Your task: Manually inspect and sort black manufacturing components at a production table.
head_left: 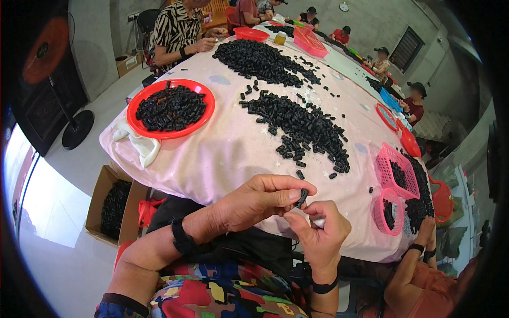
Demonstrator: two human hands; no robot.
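My left hand (260, 200) pinches a small black ribbed cylindrical piece (301, 198) between thumb and fingertips, just past the near edge of the cloth-covered table. Close beside it, my right hand (324, 232) is closed, its thumb and forefinger near the lower end of that piece. Something whitish (318, 222) shows between the right fingers; its kind is mostly hidden. Beyond my hands lies a loose pile of similar black pieces (302, 124) on the pale pink cloth (212, 164). To the left, a red round tray (207, 119) holds more of them.
A larger black heap (254, 59) lies farther back. Pink baskets (389, 159) stand at right, near a co-worker's hand (426, 231). A cardboard box (95, 212) of black pieces sits on the floor left, below a standing fan (47, 53). Several people work around the table.
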